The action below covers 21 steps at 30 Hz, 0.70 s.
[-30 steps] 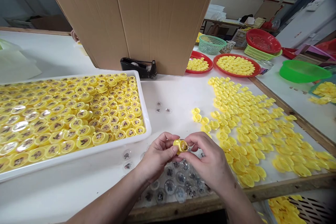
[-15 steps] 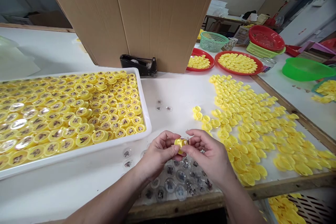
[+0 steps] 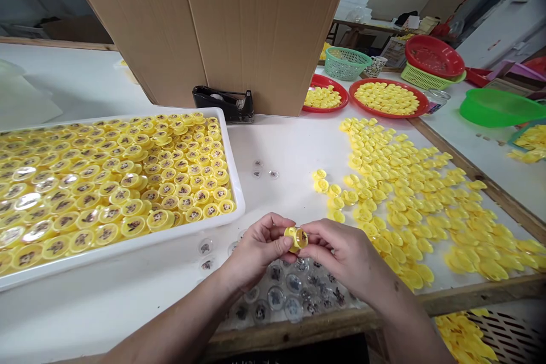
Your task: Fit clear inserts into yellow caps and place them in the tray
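In front of me, my left hand (image 3: 267, 244) pinches a small yellow plastic toy cup (image 3: 293, 237) between thumb and fingers. My right hand (image 3: 341, 244) closes on its right side, where a clear cap with a dark printed picture (image 3: 303, 237) shows at the cup's mouth. The cup is tipped sideways. Beneath both hands lie many clear round caps with printed pictures (image 3: 276, 298), partly covered by my wrists. A white tray (image 3: 237, 196) on the left holds rows of yellow cups with pictures on top (image 3: 158, 219).
Loose yellow cup pieces (image 3: 396, 193) spread over the right of the table. A few clear caps (image 3: 273, 174) lie beyond my hands. A black tape dispenser (image 3: 224, 105) stands by a large cardboard box (image 3: 239, 28). Red plates (image 3: 422, 109) of yellow pieces, baskets and a green basin (image 3: 499, 108) are behind.
My right hand has come in against the yellow cup, its fingers now closed on the cap side. The cup has turned slightly, so the picture shows more to the right.
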### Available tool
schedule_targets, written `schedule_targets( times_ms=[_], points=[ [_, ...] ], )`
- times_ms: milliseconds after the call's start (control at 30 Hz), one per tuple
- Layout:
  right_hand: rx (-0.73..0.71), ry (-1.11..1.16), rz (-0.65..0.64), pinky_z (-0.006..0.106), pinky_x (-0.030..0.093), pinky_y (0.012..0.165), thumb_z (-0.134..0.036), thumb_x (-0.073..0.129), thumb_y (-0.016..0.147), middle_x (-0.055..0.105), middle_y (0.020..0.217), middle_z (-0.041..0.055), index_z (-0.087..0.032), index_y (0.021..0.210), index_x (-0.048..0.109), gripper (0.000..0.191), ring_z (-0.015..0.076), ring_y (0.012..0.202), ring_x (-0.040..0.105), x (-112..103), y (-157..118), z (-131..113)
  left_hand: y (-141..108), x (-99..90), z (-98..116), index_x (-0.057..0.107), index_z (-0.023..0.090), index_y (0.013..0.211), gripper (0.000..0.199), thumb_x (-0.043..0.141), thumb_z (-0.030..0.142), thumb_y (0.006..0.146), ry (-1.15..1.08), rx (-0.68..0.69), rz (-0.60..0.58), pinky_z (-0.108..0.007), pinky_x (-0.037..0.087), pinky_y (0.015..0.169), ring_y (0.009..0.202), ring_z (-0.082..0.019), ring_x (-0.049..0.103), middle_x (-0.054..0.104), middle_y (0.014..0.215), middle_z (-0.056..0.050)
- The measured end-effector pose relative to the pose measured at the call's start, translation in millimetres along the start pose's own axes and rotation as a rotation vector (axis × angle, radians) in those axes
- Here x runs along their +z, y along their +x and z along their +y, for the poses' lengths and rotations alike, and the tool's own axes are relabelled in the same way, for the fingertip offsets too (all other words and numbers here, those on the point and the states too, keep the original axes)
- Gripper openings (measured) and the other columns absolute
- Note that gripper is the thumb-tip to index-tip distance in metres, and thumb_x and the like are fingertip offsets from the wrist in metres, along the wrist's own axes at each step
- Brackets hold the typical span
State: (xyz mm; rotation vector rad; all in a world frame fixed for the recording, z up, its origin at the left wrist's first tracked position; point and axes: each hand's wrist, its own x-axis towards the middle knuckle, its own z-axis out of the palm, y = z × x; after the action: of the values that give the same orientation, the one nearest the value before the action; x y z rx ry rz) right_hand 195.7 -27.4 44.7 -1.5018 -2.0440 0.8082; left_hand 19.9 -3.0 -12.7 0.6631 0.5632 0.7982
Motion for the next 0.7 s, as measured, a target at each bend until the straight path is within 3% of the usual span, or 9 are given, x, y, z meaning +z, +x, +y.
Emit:
schedule_targets(
  times_ms=[200,400,500,633,700],
  points=[
    [-0.093,0.008,0.076,0.023,0.048,0.066,-0.011,0.063,0.079,0.062,0.089,-0.0006,-0.026,0.109,0.059,0.034,0.0122,0.076,0.059,3,2,-3,-1,0.2,5,0.057,0.014,0.094,0.028,0.073,0.026,0.075,-0.005,0.024,-0.035,-0.021,0.052,0.061,0.068,-0.011,0.062,0.067,0.083,-0.005],
    [-0.108,-0.125,0.139,0.026,0.047,0.063,-0.026,0.059,0.086,0.064,0.078,-0.0001,-0.023,0.102,0.063,0.017,0.0142,0.069,0.061,14,2,1,1,-1.4,5,0.057,0.013,0.094,0.027,0.072,0.025,0.075,-0.010,0.018,-0.024,-0.020,0.052,0.060,0.067,-0.010,0.062,0.066,0.081,-0.004],
    [-0.117,-0.274,0.184,0.030,0.048,0.062,-0.034,0.055,0.088,0.062,0.075,0.0033,-0.019,0.100,0.064,0.021,0.0177,0.069,0.061,21,1,5,1,-3.1,3,0.057,0.013,0.095,0.027,0.072,0.024,0.075,-0.012,0.024,-0.001,-0.020,0.052,0.062,0.068,-0.009,0.061,0.066,0.082,-0.003],
    [-0.168,-0.189,0.262,0.029,0.051,0.066,-0.028,0.055,0.089,0.061,0.088,0.0056,-0.018,0.120,0.053,0.033,0.0163,0.073,0.061,24,0,4,1,-4.2,3,0.057,0.014,0.096,0.028,0.073,0.023,0.074,-0.014,0.051,0.007,-0.021,0.052,0.064,0.068,-0.009,0.060,0.065,0.082,-0.002],
    [-0.197,-0.130,0.222,0.028,0.052,0.069,-0.025,0.055,0.089,0.060,0.092,0.0050,-0.022,0.121,0.053,0.032,0.0152,0.077,0.061,22,-1,2,1,-3.9,3,0.057,0.014,0.095,0.027,0.073,0.023,0.074,-0.019,0.064,-0.002,-0.020,0.051,0.063,0.068,-0.009,0.060,0.065,0.080,-0.002]
  ],
)
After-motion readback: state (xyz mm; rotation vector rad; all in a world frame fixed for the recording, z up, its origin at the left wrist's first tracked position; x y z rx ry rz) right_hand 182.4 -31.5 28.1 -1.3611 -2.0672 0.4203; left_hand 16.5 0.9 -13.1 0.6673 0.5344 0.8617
